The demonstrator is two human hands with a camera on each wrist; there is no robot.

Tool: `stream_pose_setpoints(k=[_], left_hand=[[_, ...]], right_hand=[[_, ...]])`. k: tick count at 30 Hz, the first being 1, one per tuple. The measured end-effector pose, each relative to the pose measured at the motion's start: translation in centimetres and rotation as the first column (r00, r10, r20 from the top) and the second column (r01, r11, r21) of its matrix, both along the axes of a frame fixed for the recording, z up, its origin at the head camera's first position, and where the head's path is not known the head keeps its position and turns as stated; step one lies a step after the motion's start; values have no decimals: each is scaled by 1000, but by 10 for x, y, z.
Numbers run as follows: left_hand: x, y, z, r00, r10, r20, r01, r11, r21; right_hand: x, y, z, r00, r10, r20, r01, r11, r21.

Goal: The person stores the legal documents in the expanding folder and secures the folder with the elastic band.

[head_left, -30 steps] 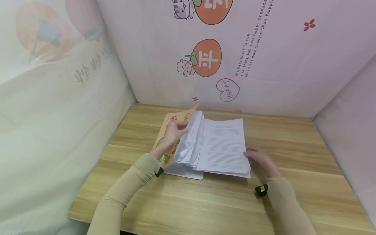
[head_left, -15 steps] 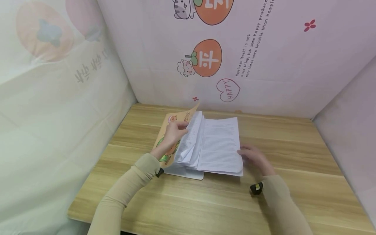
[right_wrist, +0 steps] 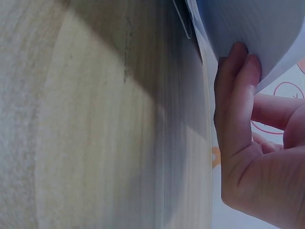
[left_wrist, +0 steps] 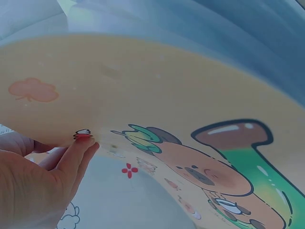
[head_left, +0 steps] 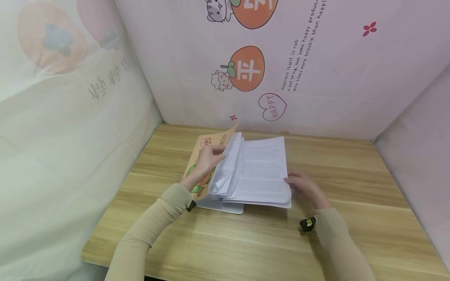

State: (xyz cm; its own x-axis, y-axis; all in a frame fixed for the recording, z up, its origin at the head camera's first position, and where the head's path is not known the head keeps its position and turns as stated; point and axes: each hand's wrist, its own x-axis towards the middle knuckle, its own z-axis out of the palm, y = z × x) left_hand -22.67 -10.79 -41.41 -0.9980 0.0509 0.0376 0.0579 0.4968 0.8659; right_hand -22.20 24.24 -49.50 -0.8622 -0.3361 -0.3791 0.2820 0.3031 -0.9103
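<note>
The job looks partway through: the folder (head_left: 214, 139) lies near the far edge of the counter (head_left: 369, 195), left of its middle, its cartoon cover raised but not thrown right back, and a wad of printed sheets (head_left: 226, 164) stands fanned just under it. The fingers of the left hand (head_left: 209, 158) pinch the cover's edge, as the left wrist view bears out, while those of the right hand (head_left: 306, 185) grip the right edge of a second printed stack (head_left: 263, 171), the fingertips lying against its underside. That stack reaches in behind the fanned sheets on its left and juts well past the folder's back board (head_left: 225, 207) on its right, so bringing the two lots of paper together is, by the look of it, not done, and neither is shutting the cover. How deep the stack goes is hidden. The likeliest hindrance is the fanned wad, with a curled corner (head_left: 225, 184) at its near end that could snag. A black wrist device (head_left: 308, 224) sits at the right cuff, clear of the paper, and a printed cloth backdrop (head_left: 327, 109) hangs behind the counter, apart from the stack.
</note>
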Motion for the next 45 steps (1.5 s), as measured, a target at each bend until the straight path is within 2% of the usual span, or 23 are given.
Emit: stream_pose_setpoints(k=[6, 12, 21, 35, 45], left_hand=[[0, 0, 0, 1000, -1, -1, 1, 1000, 4], [-1, 0, 0, 1000, -2, 2, 2, 1000, 2], [-1, -1, -1, 1000, 1, 2, -1, 1000, 10], [0, -2, 1, 1000, 10, -25, -10, 1000, -8], [1, -1, 0, 1000, 9, -11, -9, 1000, 12]], right_hand=[[0, -1, 1, 999, -34, 13, 34, 999, -27], [1, -6, -3, 999, -30, 12, 30, 998, -60], [4, -9, -3, 1000, 8, 6, -8, 1000, -27], [6, -8, -1, 999, -17, 34, 17, 1000, -11], [4, -13, 1, 998, -43, 40, 43, 999, 0]])
